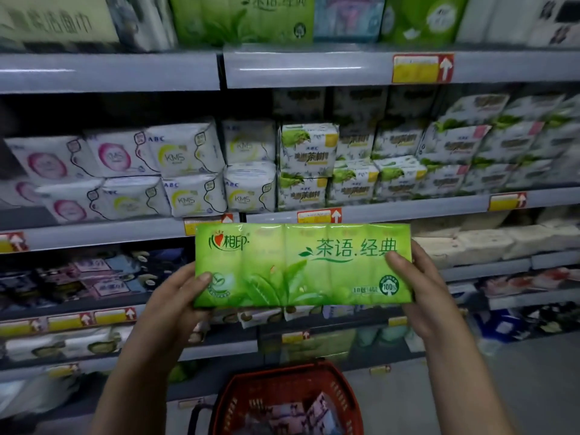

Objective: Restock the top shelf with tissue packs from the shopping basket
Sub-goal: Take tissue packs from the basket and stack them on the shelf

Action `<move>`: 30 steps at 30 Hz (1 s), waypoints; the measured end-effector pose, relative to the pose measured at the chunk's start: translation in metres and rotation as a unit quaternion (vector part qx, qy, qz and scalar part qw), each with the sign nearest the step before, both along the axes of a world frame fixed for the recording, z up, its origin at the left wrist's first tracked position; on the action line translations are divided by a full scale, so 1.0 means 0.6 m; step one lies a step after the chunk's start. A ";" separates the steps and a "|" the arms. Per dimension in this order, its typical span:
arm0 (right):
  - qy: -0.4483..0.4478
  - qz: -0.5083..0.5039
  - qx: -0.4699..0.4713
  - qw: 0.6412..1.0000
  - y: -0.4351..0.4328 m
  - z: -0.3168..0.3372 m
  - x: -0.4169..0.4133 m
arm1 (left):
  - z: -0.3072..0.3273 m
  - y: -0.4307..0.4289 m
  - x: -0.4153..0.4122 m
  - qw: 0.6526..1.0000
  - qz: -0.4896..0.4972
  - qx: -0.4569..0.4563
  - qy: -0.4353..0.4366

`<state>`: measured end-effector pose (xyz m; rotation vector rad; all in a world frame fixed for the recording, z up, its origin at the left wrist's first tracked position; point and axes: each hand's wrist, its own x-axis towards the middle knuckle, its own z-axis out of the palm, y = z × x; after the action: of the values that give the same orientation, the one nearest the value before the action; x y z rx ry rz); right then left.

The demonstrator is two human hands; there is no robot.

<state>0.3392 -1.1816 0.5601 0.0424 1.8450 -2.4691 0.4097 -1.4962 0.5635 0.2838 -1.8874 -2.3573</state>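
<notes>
While the person stood facing the shelves, both hands held 1 green tissue pack up in the air, with its front turned to the camera. The left hand gripped the left end of the pack, and the right hand gripped the right end. Each thumb pressed on the front, and the other fingers went behind the pack, where they could not be seen. The pack was well below the top shelf, in front of a lower shelf. The red shopping basket sat low down between the 2 arms, under the pack, with some blurry things inside. More green packs stood on the top shelf, and white packs filled the shelf under it.
</notes>
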 end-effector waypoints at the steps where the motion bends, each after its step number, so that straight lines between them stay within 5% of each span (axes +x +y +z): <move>1: 0.002 -0.006 -0.004 1.000 -0.002 0.006 0.000 | 0.006 0.000 -0.004 1.000 0.002 0.016 0.009; 17: 0.083 -0.020 -0.024 0.996 -0.018 0.070 -0.024 | 0.071 -0.019 -0.040 0.998 -0.023 0.049 0.044; 30: 0.256 -0.056 0.033 0.964 -0.054 0.263 -0.087 | 0.276 -0.062 -0.117 0.977 -0.027 -0.023 0.209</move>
<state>0.2872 -1.2138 0.7177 -0.5557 2.1577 -2.6776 0.3394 -1.5334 0.7291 -0.2541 -1.7557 -2.1814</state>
